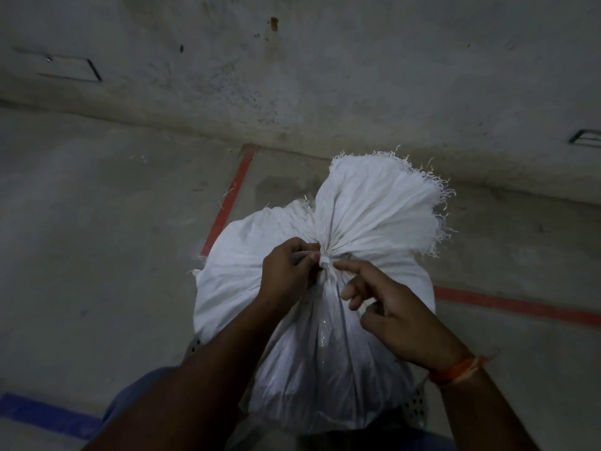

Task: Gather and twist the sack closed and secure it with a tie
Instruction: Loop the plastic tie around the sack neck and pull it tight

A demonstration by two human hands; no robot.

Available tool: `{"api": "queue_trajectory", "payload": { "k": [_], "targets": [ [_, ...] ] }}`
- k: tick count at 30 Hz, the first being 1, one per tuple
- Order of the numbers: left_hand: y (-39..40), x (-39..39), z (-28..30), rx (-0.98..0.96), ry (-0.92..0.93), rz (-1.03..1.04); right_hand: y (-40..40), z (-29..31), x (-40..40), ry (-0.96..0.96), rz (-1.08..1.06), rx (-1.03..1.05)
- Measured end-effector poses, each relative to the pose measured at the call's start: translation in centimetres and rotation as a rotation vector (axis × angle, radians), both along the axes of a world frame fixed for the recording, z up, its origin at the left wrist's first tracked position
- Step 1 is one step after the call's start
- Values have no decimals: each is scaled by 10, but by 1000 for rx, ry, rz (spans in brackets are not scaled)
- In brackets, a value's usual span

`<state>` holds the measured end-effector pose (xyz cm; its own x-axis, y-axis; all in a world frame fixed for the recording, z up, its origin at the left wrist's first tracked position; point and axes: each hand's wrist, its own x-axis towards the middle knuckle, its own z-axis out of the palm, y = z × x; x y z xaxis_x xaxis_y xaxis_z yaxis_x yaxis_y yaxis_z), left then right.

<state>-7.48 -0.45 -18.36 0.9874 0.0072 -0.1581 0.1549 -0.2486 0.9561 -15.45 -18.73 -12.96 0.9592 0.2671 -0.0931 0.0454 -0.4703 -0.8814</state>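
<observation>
A full white woven sack [247, 271] stands upright on the floor in front of me. Its mouth is gathered into a narrow neck, and the loose frayed top [383, 203] fans out beyond it. A white tie [326, 262] is wrapped around the neck with a small knot showing. My left hand [287, 275] is closed at the left side of the neck, pinching a strand of the tie. My right hand [387, 307] sits just right of the knot, forefinger stretched toward it, other fingers curled around a thin strand.
Dim concrete floor [97, 239] meets a concrete wall [292, 76] just behind the sack. Red tape lines [514, 304] run on the floor beside the sack, and a blue tape strip [42, 415] lies at lower left. My knees flank the sack's base.
</observation>
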Motion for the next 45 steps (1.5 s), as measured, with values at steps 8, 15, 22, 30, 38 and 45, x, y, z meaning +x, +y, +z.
{"api": "queue_trajectory", "payload": {
  "k": [8, 15, 22, 30, 38, 45],
  "targets": [
    [0, 2, -1, 38, -27, -31, 14, -18, 24, -235, 61, -343],
    [-5, 0, -4, 82, -42, -29, 26, -33, 30, -298, -300, -454],
    [-8, -1, -4, 166, -98, -36, 38, -38, 36, -225, -365, -469],
    [-8, -2, -4, 166, -111, -36, 40, -39, 36, -236, -372, -458],
    [-8, -2, -1, 138, -113, -26, 44, -33, 36, -227, -430, -402],
    [-8, -3, 1, 145, -120, -28, 43, -32, 36, -255, -434, -366]
  ]
}}
